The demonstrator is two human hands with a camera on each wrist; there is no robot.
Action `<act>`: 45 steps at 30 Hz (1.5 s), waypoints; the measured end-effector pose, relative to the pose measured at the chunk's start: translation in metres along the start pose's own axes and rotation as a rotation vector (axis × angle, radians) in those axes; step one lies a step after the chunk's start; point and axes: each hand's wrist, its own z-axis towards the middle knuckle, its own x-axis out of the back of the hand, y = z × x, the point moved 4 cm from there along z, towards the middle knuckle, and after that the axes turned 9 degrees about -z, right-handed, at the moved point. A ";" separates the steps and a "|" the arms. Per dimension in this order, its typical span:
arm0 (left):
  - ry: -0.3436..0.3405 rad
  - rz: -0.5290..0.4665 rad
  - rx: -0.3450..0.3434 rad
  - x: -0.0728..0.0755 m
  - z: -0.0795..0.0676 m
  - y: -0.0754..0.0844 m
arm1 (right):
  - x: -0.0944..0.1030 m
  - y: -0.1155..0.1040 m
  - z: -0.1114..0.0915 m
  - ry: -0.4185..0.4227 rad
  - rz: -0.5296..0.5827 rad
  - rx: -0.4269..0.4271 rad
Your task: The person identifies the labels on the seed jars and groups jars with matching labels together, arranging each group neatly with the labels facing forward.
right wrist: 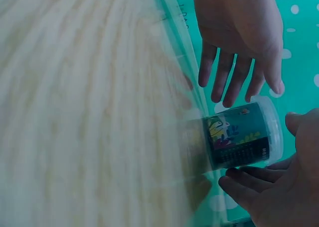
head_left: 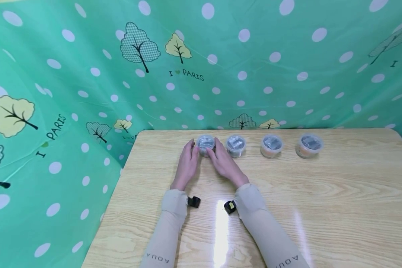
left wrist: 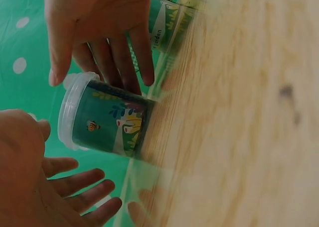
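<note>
A small round tub (head_left: 206, 143) with a translucent lid stands upright at the back of the table, between both hands. Its dark label with a printed bee and plants shows on the tub (left wrist: 107, 120) in the left wrist view. My left hand (head_left: 188, 160) is at its left side, fingers extended and slightly apart from it. On the other side, the fingers of my right hand (head_left: 225, 162) lie close against the wall of the tub (right wrist: 239, 135), loosely extended; whether they touch is hard to tell. Neither hand grips it.
To the right stand more tubs in a row: one (head_left: 236, 146) beside the right hand, another (head_left: 271, 146), and one (head_left: 309, 145) farthest right. Behind the wooden table (head_left: 321, 201) hangs a green dotted cloth (head_left: 221, 48). Wrist cameras (head_left: 194, 201) sit at both cuffs.
</note>
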 end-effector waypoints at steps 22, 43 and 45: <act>0.006 -0.212 0.040 -0.010 0.010 -0.001 | -0.002 0.007 0.011 0.044 0.134 -0.073; 0.052 -0.339 0.017 -0.004 0.008 0.003 | 0.001 0.001 0.008 0.077 0.165 -0.094; 0.057 -0.330 0.005 -0.003 0.007 0.007 | 0.004 -0.001 0.007 0.082 0.169 -0.094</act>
